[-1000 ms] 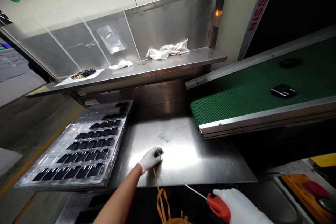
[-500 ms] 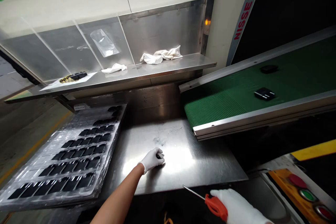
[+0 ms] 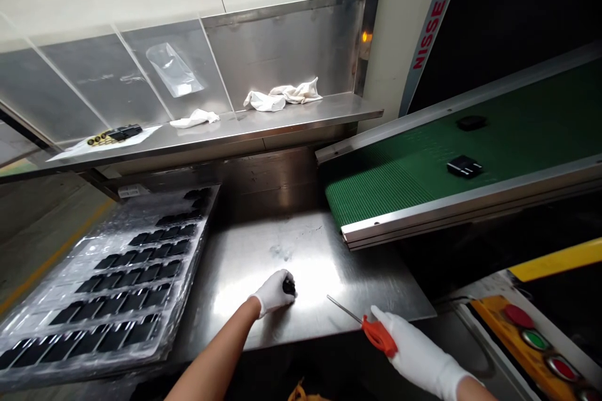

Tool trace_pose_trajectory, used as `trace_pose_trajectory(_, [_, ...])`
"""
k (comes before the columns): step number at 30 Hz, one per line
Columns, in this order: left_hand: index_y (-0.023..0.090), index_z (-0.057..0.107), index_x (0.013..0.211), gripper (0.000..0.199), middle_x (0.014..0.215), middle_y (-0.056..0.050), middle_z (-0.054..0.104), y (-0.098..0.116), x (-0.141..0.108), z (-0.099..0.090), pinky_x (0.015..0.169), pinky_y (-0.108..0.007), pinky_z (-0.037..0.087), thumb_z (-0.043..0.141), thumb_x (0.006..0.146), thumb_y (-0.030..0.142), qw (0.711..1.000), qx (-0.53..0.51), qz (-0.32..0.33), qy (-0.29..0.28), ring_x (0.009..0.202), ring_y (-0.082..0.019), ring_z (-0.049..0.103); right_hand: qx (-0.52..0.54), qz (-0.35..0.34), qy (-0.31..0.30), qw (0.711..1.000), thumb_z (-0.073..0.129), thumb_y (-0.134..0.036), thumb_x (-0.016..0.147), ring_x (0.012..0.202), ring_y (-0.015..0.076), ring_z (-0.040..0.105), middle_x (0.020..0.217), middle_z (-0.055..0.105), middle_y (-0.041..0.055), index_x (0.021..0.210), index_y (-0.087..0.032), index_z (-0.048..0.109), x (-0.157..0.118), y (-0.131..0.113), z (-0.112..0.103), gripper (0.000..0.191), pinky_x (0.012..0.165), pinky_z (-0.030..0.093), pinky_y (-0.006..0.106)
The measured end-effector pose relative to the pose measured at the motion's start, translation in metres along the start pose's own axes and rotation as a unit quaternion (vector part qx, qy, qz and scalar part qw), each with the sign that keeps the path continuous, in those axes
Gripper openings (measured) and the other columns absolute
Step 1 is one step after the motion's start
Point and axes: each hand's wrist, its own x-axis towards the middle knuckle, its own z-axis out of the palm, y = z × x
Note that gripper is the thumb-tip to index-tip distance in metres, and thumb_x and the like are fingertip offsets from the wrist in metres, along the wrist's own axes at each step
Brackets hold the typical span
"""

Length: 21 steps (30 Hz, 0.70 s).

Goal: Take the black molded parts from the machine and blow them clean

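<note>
My left hand (image 3: 275, 294), in a white glove, is closed round a small black part (image 3: 288, 286) over the steel table (image 3: 301, 232). White fabric also covers my right hand (image 3: 409, 344), whose fingers are wrapped round the red handle of a screwdriver-like tool (image 3: 380, 337). Its thin metal shaft points up and left, toward the black part but apart from it. To the left lies a plastic-covered tray (image 3: 181, 307) with rows of black parts.
A green conveyor (image 3: 399, 182) slopes down from the right, bearing two black parts. White cloths (image 3: 296, 93) and a plastic bag are at the back shelf (image 3: 254, 128). Control buttons (image 3: 535, 339) sit at the lower right.
My right hand has lifted the red-handled tool up over the table's front edge. My left hand has turned slightly, showing more of the black part. The whole view has shifted a little.
</note>
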Motion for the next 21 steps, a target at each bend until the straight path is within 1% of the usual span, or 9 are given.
trace_pose_trajectory(3, [0.021, 0.063, 0.089, 0.038, 0.090, -0.006, 0.070, 0.007, 0.002, -0.004, 0.074, -0.035, 0.053, 0.073, 0.053, 0.012, 0.997, -0.005, -0.022, -0.072, 0.084, -0.024, 0.065, -0.007, 0.008, 0.012, 1.000, 0.045, -0.008, 0.072, 0.134, 0.0213, 0.046, 0.145, 0.049, 0.0155, 0.145, -0.008, 0.036, 0.002, 0.000, -0.003, 0.074, 0.114, 0.031, 0.031])
trace_pose_trajectory(5, [0.021, 0.066, 0.088, 0.033, 0.092, -0.006, 0.071, 0.013, 0.005, -0.007, 0.079, -0.037, 0.053, 0.072, 0.056, 0.014, 0.996, -0.004, -0.023, -0.087, 0.087, -0.025, 0.066, -0.034, -0.002, 0.023, 0.999, 0.046, -0.010, 0.072, 0.127, 0.0238, 0.053, 0.138, 0.057, 0.0154, 0.144, -0.009, 0.040, 0.003, -0.001, -0.006, 0.072, 0.111, 0.036, 0.033])
trace_pose_trajectory(7, [0.022, 0.068, 0.095, 0.035, 0.102, -0.007, 0.070, 0.018, 0.007, -0.008, 0.086, -0.039, 0.052, 0.069, 0.061, 0.016, 0.997, 0.002, -0.015, -0.075, 0.093, -0.026, 0.065, -0.075, -0.013, 0.031, 0.997, 0.049, -0.012, 0.071, 0.116, 0.0281, 0.061, 0.126, 0.065, 0.0161, 0.141, -0.010, 0.045, 0.003, -0.003, -0.008, 0.070, 0.105, 0.043, 0.038])
trace_pose_trajectory(9, [0.023, 0.067, 0.104, 0.039, 0.113, -0.008, 0.066, 0.022, 0.007, -0.005, 0.092, -0.040, 0.049, 0.065, 0.066, 0.017, 0.999, 0.014, 0.004, -0.049, 0.099, -0.026, 0.062, -0.106, -0.018, 0.033, 0.994, 0.050, -0.013, 0.071, 0.107, 0.0307, 0.064, 0.119, 0.068, 0.0169, 0.140, -0.011, 0.048, 0.002, -0.004, -0.008, 0.069, 0.099, 0.046, 0.041])
trace_pose_trajectory(12, [0.021, 0.064, 0.109, 0.044, 0.119, -0.012, 0.061, 0.022, 0.007, 0.005, 0.100, -0.042, 0.043, 0.064, 0.066, 0.015, 0.997, 0.060, 0.053, 0.006, 0.107, -0.028, 0.057, -0.113, -0.017, 0.037, 0.993, 0.050, -0.014, 0.071, 0.107, 0.0307, 0.063, 0.120, 0.068, 0.0172, 0.140, -0.012, 0.047, 0.000, -0.004, -0.005, 0.069, 0.098, 0.045, 0.039])
trace_pose_trajectory(14, [0.021, 0.062, 0.110, 0.048, 0.119, -0.013, 0.059, 0.020, 0.007, 0.013, 0.102, -0.042, 0.040, 0.067, 0.062, 0.015, 0.990, 0.102, 0.089, 0.026, 0.110, -0.030, 0.053, -0.107, -0.014, 0.039, 0.993, 0.050, -0.013, 0.071, 0.107, 0.0300, 0.063, 0.121, 0.067, 0.0167, 0.141, -0.013, 0.047, -0.001, -0.002, -0.003, 0.069, 0.098, 0.044, 0.038])
trace_pose_trajectory(17, [0.023, 0.060, 0.108, 0.046, 0.115, -0.011, 0.058, 0.015, 0.008, 0.023, 0.099, -0.043, 0.040, 0.070, 0.063, 0.021, 0.981, 0.152, 0.116, 0.026, 0.106, -0.030, 0.051, -0.097, -0.012, 0.041, 0.994, 0.050, -0.013, 0.071, 0.106, 0.0299, 0.063, 0.119, 0.068, 0.0170, 0.139, -0.012, 0.048, -0.002, 0.000, -0.003, 0.069, 0.098, 0.044, 0.038])
trace_pose_trajectory(19, [0.022, 0.060, 0.104, 0.040, 0.111, -0.011, 0.058, 0.013, 0.008, 0.025, 0.098, -0.043, 0.039, 0.070, 0.065, 0.023, 0.980, 0.162, 0.112, 0.028, 0.103, -0.029, 0.052, -0.090, -0.016, 0.045, 0.995, 0.050, -0.013, 0.071, 0.105, 0.0297, 0.063, 0.118, 0.068, 0.0172, 0.138, -0.012, 0.049, -0.004, -0.001, -0.005, 0.067, 0.096, 0.045, 0.037])
trace_pose_trajectory(21, [0.021, 0.060, 0.097, 0.034, 0.104, -0.010, 0.058, 0.014, 0.008, 0.027, 0.095, -0.041, 0.040, 0.071, 0.065, 0.024, 0.990, 0.115, 0.077, 0.028, 0.097, -0.027, 0.053, -0.094, -0.014, 0.044, 0.994, 0.049, -0.013, 0.071, 0.101, 0.0300, 0.064, 0.114, 0.069, 0.0165, 0.134, -0.014, 0.053, -0.005, -0.005, -0.008, 0.063, 0.092, 0.045, 0.038])
